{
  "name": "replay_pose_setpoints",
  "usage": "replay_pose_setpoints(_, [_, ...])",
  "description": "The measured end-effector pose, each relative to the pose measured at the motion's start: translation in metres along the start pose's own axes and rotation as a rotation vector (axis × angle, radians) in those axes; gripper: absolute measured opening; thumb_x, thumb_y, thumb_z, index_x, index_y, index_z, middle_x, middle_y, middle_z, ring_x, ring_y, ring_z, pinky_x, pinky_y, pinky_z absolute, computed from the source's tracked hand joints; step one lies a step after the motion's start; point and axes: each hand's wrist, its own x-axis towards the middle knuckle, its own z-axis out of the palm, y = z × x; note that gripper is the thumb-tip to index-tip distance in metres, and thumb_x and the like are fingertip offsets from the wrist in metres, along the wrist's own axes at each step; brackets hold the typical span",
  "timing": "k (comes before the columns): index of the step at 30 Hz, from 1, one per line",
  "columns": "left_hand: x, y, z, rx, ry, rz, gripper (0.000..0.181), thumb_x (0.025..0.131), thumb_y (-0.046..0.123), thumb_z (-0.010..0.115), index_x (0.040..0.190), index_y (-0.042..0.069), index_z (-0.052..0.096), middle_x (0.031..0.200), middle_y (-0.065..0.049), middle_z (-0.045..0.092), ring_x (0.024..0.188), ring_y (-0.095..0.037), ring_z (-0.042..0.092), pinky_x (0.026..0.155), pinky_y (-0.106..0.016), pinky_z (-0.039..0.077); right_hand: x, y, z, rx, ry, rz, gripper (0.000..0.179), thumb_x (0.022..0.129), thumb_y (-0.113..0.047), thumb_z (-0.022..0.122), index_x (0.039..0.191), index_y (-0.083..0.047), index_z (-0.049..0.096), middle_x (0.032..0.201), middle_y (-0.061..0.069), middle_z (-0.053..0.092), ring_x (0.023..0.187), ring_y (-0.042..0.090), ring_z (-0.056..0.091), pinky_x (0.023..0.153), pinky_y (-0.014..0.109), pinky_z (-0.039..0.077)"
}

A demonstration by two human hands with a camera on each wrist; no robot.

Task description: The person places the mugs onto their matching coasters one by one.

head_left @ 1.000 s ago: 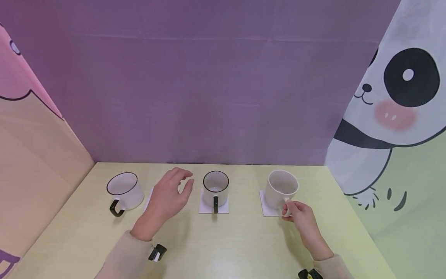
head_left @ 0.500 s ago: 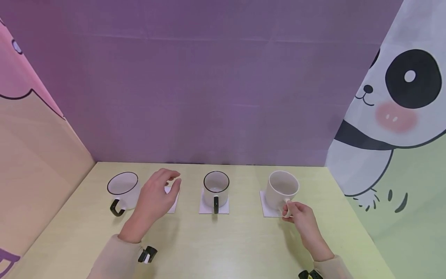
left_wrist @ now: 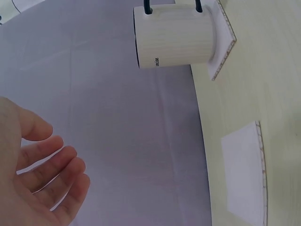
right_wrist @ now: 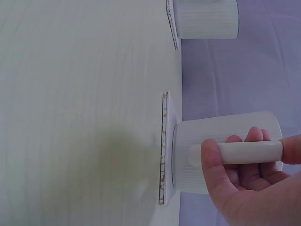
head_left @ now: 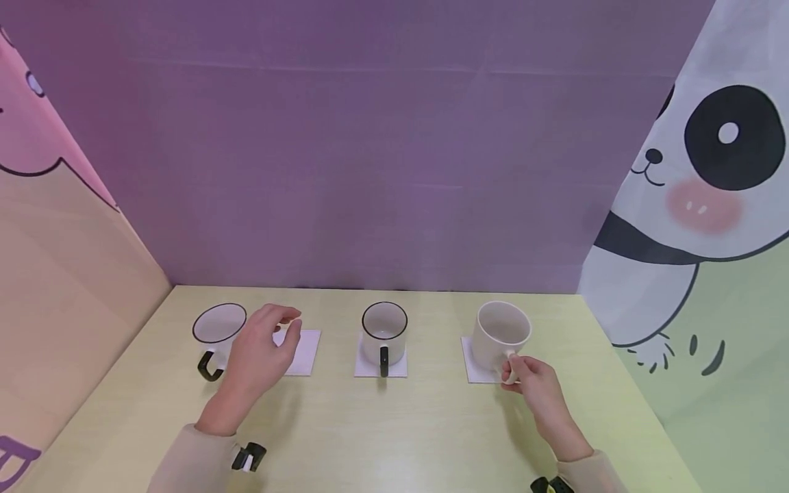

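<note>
On the right, a plain white mug [head_left: 493,342] stands upright on a white square coaster [head_left: 471,370]. My right hand [head_left: 536,387] grips its handle [right_wrist: 249,153], fingers curled round it in the right wrist view. My left hand [head_left: 259,356] hovers with loosely bent fingers, holding nothing, between a black-rimmed mug [head_left: 212,332] at the left and a bare coaster [head_left: 305,352]. It partly hides both in the head view. In the middle, another mug with a black rim and black handle [head_left: 383,342] stands upright on its own coaster [head_left: 364,370].
The pale wooden table [head_left: 394,431] ends at a purple cloth backdrop [head_left: 382,150]. A panda-print panel [head_left: 703,226] rises at the right side, and a pink and beige panel [head_left: 55,260] at the left.
My left hand has moved left, away from the middle mug and towards the left mug, uncovering the bare coaster. My right hand keeps its grip on the white mug's handle.
</note>
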Motion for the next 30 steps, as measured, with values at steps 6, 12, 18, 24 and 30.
replay_pose_setpoints(6, [-0.004, -0.008, -0.005, 0.004, 0.022, -0.022, 0.013, 0.093, 0.002, 0.064, 0.103, 0.002, 0.072, 0.103, -0.011, 0.069, 0.092, -0.032, 0.065, 0.077, -0.047, 0.051, -0.001, 0.0, 0.0, -0.004, 0.002, -0.001, 0.03, 0.107, -0.011, 0.048, 0.098, 0.013, 0.062, 0.08, 0.005, 0.061, 0.081, 0.014, 0.059, 0.078, 0.033, 0.059])
replay_pose_setpoints(12, [-0.006, -0.012, -0.011, 0.037, 0.035, -0.02, 0.013, 0.092, 0.002, 0.065, 0.103, 0.002, 0.072, 0.1, -0.012, 0.069, 0.089, -0.031, 0.064, 0.074, -0.047, 0.05, 0.0, 0.001, 0.0, -0.009, 0.002, -0.004, 0.03, 0.107, -0.011, 0.048, 0.097, 0.013, 0.062, 0.08, 0.005, 0.061, 0.081, 0.014, 0.059, 0.078, 0.033, 0.06])
replay_pose_setpoints(18, [-0.007, -0.02, -0.019, 0.054, 0.057, -0.028, 0.013, 0.092, 0.002, 0.065, 0.103, 0.002, 0.072, 0.098, -0.013, 0.068, 0.087, -0.032, 0.065, 0.073, -0.046, 0.05, -0.001, 0.0, 0.001, -0.012, 0.009, -0.011, 0.03, 0.107, -0.01, 0.047, 0.097, 0.014, 0.062, 0.079, 0.005, 0.06, 0.08, 0.014, 0.059, 0.078, 0.034, 0.06])
replay_pose_setpoints(24, [-0.008, -0.03, -0.028, 0.075, 0.086, -0.02, 0.013, 0.091, 0.001, 0.066, 0.102, 0.001, 0.072, 0.098, -0.013, 0.068, 0.086, -0.031, 0.065, 0.072, -0.045, 0.049, -0.002, -0.001, 0.001, -0.014, 0.009, -0.012, 0.03, 0.108, -0.011, 0.047, 0.098, 0.014, 0.062, 0.08, 0.005, 0.06, 0.08, 0.014, 0.059, 0.078, 0.034, 0.06])
replay_pose_setpoints(30, [-0.009, -0.042, -0.034, 0.083, 0.112, -0.021, 0.012, 0.09, 0.0, 0.066, 0.1, 0.0, 0.072, 0.1, -0.013, 0.069, 0.088, -0.03, 0.066, 0.075, -0.023, 0.046, -0.002, -0.001, 0.001, -0.016, 0.017, -0.008, 0.031, 0.108, -0.012, 0.047, 0.097, 0.013, 0.062, 0.08, 0.005, 0.06, 0.081, 0.014, 0.059, 0.078, 0.033, 0.059])
